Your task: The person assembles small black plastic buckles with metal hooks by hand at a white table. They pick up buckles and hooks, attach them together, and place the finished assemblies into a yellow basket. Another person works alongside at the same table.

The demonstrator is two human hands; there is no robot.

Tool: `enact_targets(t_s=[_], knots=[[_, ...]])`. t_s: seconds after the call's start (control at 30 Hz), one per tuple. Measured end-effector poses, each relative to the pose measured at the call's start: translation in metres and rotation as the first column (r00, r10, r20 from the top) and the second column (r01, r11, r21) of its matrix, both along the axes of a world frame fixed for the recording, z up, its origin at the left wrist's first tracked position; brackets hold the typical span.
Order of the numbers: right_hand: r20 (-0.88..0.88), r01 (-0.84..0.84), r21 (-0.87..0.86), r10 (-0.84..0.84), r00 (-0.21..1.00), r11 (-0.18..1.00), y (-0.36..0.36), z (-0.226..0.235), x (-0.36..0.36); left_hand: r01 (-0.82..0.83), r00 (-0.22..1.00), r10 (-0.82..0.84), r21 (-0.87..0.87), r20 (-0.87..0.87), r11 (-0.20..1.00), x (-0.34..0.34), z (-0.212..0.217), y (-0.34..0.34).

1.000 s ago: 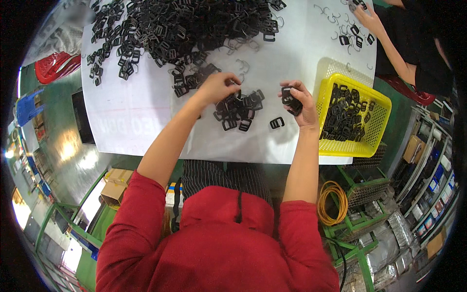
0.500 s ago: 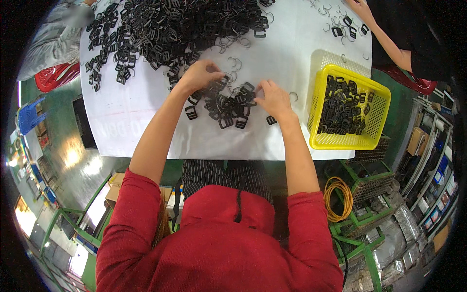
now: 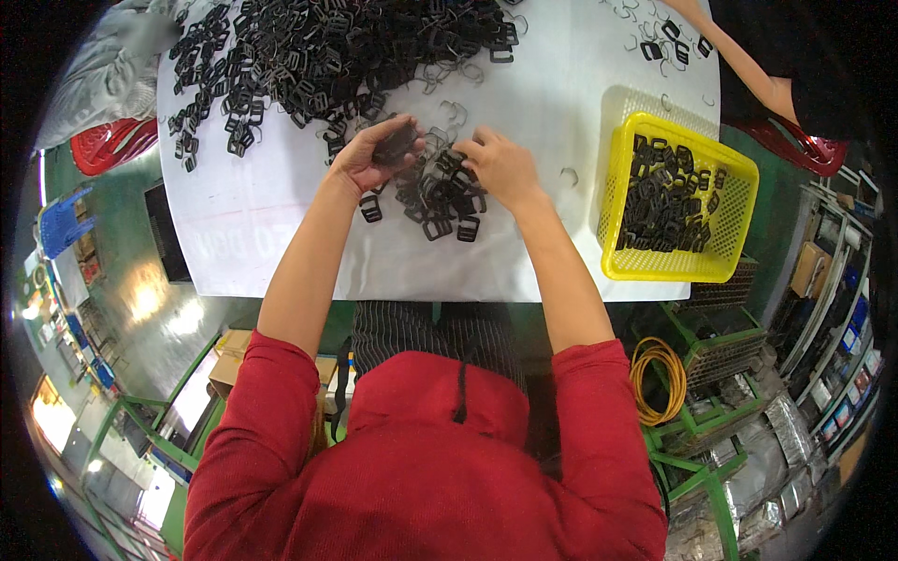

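My left hand (image 3: 360,161) is turned partly palm up at the left of a small pile of black plastic buckles (image 3: 438,226). Its fingers curl round a dark, motion-blurred black buckle (image 3: 397,147). On the pile's right side, my right hand (image 3: 505,170) has its fingers bent inward at the buckles. Its fingertips touch the upper right of the pile, and anything pinched there is hidden. Thin wire-like hooks (image 3: 453,114) lie just beyond the pile, on the white table cover (image 3: 281,201).
A large heap of black buckles (image 3: 327,56) covers the far left. At the right stands a yellow basket (image 3: 675,268) partly filled with buckles. Another person's arm (image 3: 748,79) reaches in at the far right, near loose buckles (image 3: 672,42). A grey sleeve (image 3: 98,84) shows at far left.
My left hand has rolled from palm down to palm up and now holds a black buckle. My right hand has moved left and slightly away, onto the pile. The lone buckle at right no longer shows.
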State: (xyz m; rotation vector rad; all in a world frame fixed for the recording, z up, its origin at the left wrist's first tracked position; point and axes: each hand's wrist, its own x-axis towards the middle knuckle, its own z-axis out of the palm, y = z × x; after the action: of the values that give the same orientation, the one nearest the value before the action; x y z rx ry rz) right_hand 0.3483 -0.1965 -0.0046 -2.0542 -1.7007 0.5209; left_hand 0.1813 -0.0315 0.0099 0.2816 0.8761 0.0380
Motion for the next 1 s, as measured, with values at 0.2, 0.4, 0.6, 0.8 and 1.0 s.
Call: enact_targets(t_s=[0.2,0.4,0.6,0.8,1.0], knots=[[-0.004,0.124,-0.106,-0.125,0.992,0.987,0.001,0.010,0.005,0.088,0.992,-0.073,0.146,-0.106,0.985,0.003,0.022,-0.008],[0.021,-0.019,0.009,0.019,1.000,1.000,0.008,-0.006,-0.018,0.107,0.973,-0.063,0.193,-0.221,0.975,0.004,0.013,-0.008],[-0.347,0.298,-0.304,-0.397,0.850,0.905,-0.009,0.015,0.014,0.133,0.985,-0.110,0.179,-0.133,0.975,0.012,0.031,-0.013],[-0.553,0.347,-0.630,-0.715,0.427,0.694,-0.050,0.042,0.050,0.355,0.924,-0.280,0.304,-0.262,0.884,0.057,0.037,-0.040],[-0.584,0.424,-0.670,-0.785,0.207,0.610,-0.095,0.051,0.048,0.428,0.903,-0.395,0.327,-0.167,0.842,0.112,0.048,-0.074]])
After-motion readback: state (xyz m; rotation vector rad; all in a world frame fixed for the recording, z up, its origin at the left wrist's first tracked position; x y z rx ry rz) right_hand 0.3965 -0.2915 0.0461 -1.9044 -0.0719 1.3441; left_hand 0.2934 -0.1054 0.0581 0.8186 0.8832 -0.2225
